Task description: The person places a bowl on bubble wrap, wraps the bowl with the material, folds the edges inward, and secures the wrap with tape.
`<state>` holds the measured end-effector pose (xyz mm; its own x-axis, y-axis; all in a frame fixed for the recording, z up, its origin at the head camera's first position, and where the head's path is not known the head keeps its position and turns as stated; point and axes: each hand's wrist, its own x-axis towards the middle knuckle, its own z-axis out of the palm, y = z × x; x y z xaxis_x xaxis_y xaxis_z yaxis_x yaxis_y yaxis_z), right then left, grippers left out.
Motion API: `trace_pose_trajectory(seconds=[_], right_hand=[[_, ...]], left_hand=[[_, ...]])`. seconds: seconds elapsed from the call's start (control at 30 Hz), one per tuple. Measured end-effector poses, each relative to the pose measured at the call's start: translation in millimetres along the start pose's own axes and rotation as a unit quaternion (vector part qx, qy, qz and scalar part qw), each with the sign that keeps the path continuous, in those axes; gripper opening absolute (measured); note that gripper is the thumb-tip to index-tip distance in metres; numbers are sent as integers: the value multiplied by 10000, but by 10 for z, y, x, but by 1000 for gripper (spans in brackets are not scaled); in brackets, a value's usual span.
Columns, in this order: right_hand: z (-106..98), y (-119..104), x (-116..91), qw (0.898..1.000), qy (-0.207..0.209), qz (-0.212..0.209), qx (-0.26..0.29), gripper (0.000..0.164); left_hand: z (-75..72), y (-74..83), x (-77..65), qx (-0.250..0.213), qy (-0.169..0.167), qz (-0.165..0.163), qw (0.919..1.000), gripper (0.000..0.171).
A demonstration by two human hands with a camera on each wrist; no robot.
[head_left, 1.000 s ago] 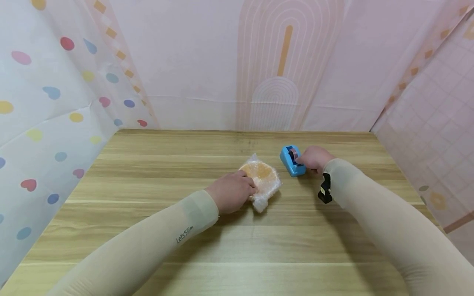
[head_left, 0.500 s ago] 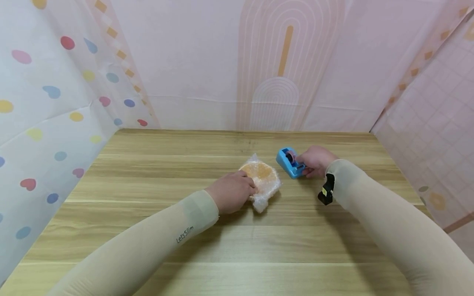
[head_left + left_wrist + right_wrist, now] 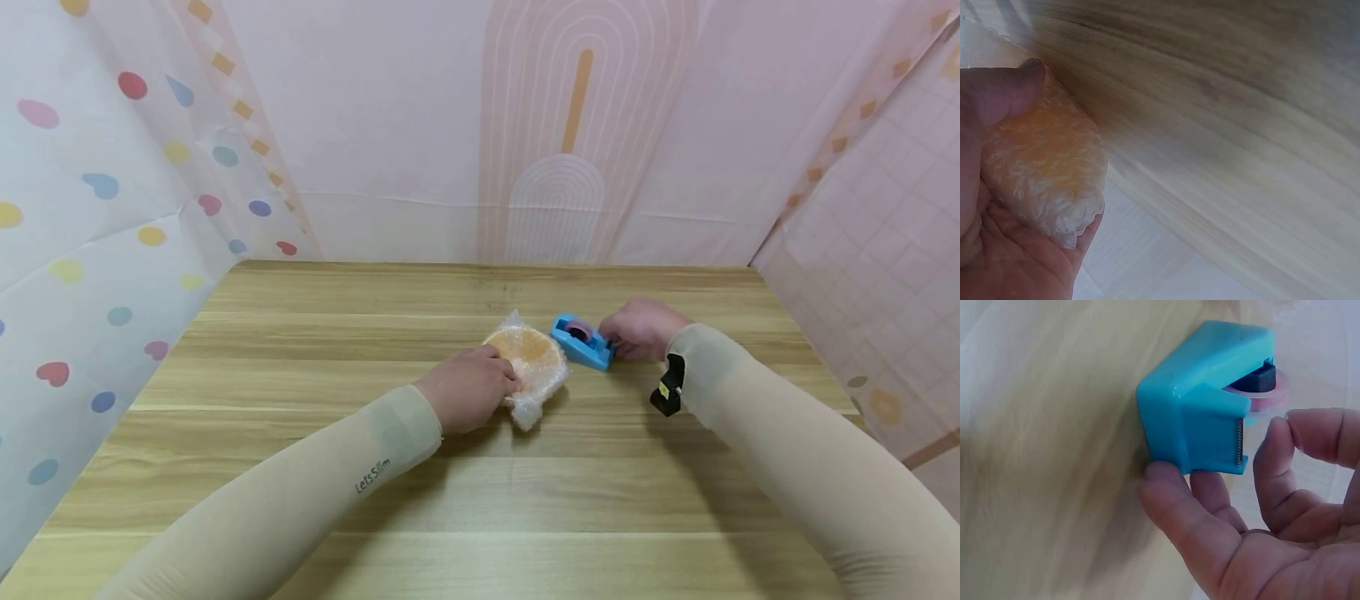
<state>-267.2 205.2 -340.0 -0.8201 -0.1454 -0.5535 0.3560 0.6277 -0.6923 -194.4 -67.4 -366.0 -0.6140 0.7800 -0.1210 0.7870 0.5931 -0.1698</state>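
The left hand [image 3: 467, 392] has its fingers clamped on a bubble-wrapped orange disc [image 3: 534, 354] lying on the wooden counter [image 3: 525, 500]. Just to its right, a blue tape dispenser [image 3: 588, 357] with a pink tape roll [image 3: 1271, 401] sits at a slant. The right hand [image 3: 641, 327] curls its fingers on the dispenser's toothed end, thumb and forefinger tips together; whether they pinch tape I cannot tell.

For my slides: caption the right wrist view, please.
Right hand touching a blue tape dispenser with a pink roll.

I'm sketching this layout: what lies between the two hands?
In the head view: the bubble-wrapped orange item, then the blue tape dispenser.
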Motion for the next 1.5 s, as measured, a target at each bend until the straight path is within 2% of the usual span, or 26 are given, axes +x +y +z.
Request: trace_pose_trajectory(seconds=[0.2,0.33,0.47,0.6,0.83,1.27,1.5], right_hand=[[-38,-20,-29,9942,75,44,-1072,28],[-40,-16,-41,9924,122,32,-1221,34],[-30,-7,-64,9925,113,34,-1216,27],[-35,20,-70,9948,19,67,-1016,24],[-32,61,-63,9998,-64,124,-116,27],[-72,120,-76,9982,-123,227,538,31],[-84,153,-96,9971,-236,196,701,33]], left_hand=[[2,5,5,-15,24,1,10000,33],[3,11,14,-35,3,-10,10000,33],[1,16,17,-42,-3,-10,10000,33],[-1,19,15,-52,7,-22,10000,33],[0,15,3,-79,-25,-64,9999,34],[-5,10,-5,4,-17,33,10000,33],[-12,19,-9,-5,50,53,10000,33]])
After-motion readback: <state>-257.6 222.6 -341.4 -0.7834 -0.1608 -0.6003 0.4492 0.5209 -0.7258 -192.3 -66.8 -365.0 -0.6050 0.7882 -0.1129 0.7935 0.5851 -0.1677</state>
